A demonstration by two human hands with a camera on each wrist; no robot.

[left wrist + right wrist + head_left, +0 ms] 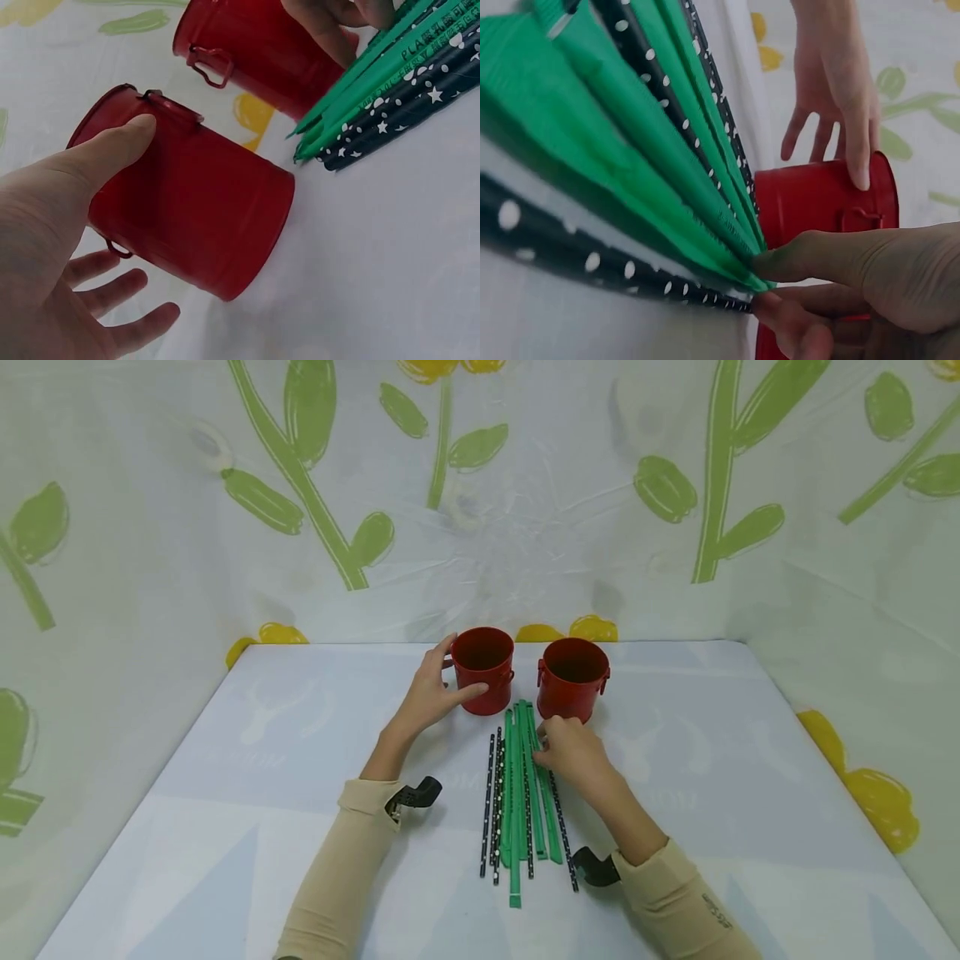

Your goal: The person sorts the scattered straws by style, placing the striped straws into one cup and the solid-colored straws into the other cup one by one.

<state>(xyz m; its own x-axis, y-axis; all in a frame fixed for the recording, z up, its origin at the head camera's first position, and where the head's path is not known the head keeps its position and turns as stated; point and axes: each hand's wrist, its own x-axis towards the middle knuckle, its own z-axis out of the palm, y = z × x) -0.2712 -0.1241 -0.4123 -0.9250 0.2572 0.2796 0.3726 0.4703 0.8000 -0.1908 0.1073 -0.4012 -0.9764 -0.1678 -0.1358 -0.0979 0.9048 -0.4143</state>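
Two red metal buckets stand side by side on the table. My left hand is around the left bucket, its thumb resting on the front near the rim. In the left wrist view, the other fingers are spread and fairly straight beside that bucket. In front of the right bucket, my right hand pinches the far ends of straws between thumb and fingertips. Green paper-wrapped straws and black straws with white dots lie in a loose bundle; exactly which ones are pinched is partly hidden.
White table with faint blue shapes lies under everything. Behind it hangs a pale sheet with green leaves and yellow flowers. Black wrist cameras stick out from both cuffs, the right one close to the straws' near ends.
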